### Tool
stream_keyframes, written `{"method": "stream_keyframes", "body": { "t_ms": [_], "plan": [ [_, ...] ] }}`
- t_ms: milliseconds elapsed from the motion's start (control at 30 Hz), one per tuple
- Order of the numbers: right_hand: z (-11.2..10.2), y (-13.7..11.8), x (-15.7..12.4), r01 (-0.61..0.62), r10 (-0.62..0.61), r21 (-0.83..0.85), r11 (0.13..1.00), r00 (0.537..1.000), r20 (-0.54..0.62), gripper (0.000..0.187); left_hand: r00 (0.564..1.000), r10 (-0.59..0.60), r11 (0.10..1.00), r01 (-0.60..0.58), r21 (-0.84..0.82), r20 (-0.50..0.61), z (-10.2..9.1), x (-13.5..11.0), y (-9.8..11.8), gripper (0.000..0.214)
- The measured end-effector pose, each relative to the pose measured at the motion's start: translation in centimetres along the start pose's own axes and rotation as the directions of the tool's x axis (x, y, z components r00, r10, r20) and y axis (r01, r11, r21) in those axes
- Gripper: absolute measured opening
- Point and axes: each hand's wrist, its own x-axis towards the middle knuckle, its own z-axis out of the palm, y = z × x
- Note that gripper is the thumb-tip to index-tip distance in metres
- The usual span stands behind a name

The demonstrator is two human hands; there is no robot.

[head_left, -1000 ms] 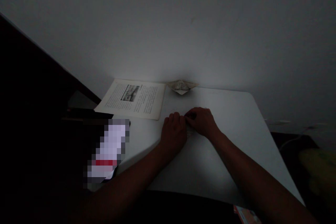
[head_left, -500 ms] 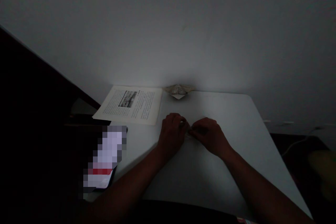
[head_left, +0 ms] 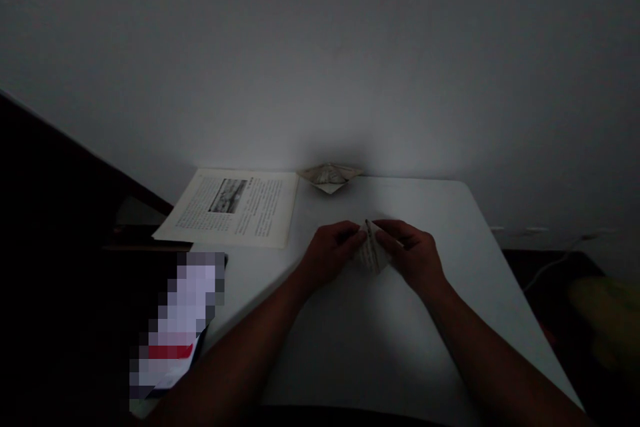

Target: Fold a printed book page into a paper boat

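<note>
Between my hands, just above the white table, is a small folded paper (head_left: 374, 253) with print on it, its lower end coming to a point. My left hand (head_left: 333, 250) pinches its left edge between thumb and fingers. On the opposite edge my right hand (head_left: 413, 250) grips with the thumb on the near face and the fingers behind. Part of the paper is hidden by the fingertips. Beyond my hands, against the wall, sits a folded paper boat (head_left: 330, 178) made of printed paper.
Printed sheets (head_left: 270, 213) with a picture lie at the table's back left. A phone (head_left: 185, 320), its screen blurred out, is at the left edge. The white table (head_left: 430, 207) meets a grey wall (head_left: 325, 67). A pale cable (head_left: 550, 263) runs beyond the right edge.
My hands have moved slightly apart and turned, so the folded paper, mostly hidden before, now shows its printed face. The whole view has shifted a little.
</note>
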Motion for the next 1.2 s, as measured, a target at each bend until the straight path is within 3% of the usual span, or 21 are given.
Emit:
{"method": "stream_keyframes", "body": {
  "t_ms": [167,433,800,1200],
  "plan": [
    [0.3,0.3,-0.1,-0.008,0.009,-0.04,0.999,1.0,0.028,0.025,0.999,0.017,0.999,-0.016,0.04,-0.035,0.2,-0.6,-0.5,0.031],
    [1.3,0.8,-0.5,0.004,-0.001,0.06,0.998,0.998,-0.063,0.02,0.983,0.05,0.999,-0.048,0.018,-0.178,0.9,-0.8,-0.6,0.03],
    [1.4,0.9,-0.6,0.015,0.009,0.15,0.989,0.988,-0.156,0.018,0.972,0.03,0.999,-0.037,-0.024,-0.233,0.9,-0.8,-1.1,0.031],
    [1.3,1.7,0.1,0.122,0.016,0.312,0.942,0.915,-0.404,0.025,0.923,0.131,0.991,-0.128,0.031,-0.362,0.7,-0.9,-1.0,0.025]
  ]
}}
